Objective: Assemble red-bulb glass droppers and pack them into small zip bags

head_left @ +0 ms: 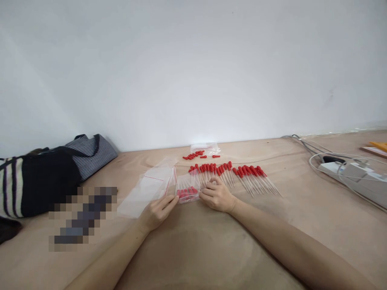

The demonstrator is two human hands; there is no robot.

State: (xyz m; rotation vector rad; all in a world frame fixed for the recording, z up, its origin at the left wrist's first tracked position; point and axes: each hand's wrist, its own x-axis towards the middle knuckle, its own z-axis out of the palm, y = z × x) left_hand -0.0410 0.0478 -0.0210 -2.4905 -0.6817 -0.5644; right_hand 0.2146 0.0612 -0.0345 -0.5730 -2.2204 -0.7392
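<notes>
A clear zip bag (188, 181) with several red-capped droppers inside lies at the middle of the table, its red bulbs toward me. My left hand (159, 210) pinches the bag's near left corner. At its near right corner, the fingers of my right hand (217, 195) are closed on the bag. Just beyond my right hand lie loose droppers (208, 169) with red rubber bulbs and thin clear stems. Another row of droppers (252, 173) is fanned out to the right. Flat clear zip bags (142, 193) with red seal lines overlap beside my left hand.
Loose red bulbs (193, 155) lie near the wall by a bag of clear stems (211, 149). Dark and striped cloth bags (90, 155) stand at left, near a blurred-out object (84, 219). A white power strip (353, 177) with cables is at right.
</notes>
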